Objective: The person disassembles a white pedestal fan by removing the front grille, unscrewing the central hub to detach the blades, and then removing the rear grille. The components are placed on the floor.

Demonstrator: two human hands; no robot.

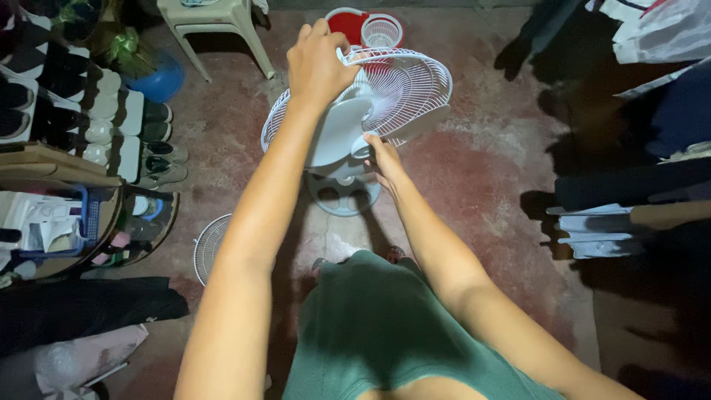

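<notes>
A worn, reddish concrete floor (481,170) fills the view, crowded at its edges. At the centre the left hand (317,65) is closed over the top rim of a white wire fan guard (404,89), fingers hooked through the thin wires. Just below that grip, the right hand (381,154) pinches the small white knob at the back of the pale plastic motor housing (337,133). The fan stands on its round white base (344,194), directly beneath both hands. Its guard tilts upward and away from the person, so the fan's axis runs from the right hand's grip up through the guard's centre; the stand's long axis is near upright. To do this well, I judge the left hand should brace the guard firmly while the right works the knob. Beyond the left grip sit a red bucket (348,22) and a beige plastic stool (215,22); further left, rows of shoes (111,126). Near the left elbow a second loose wire guard (211,244) lies flat.
</notes>
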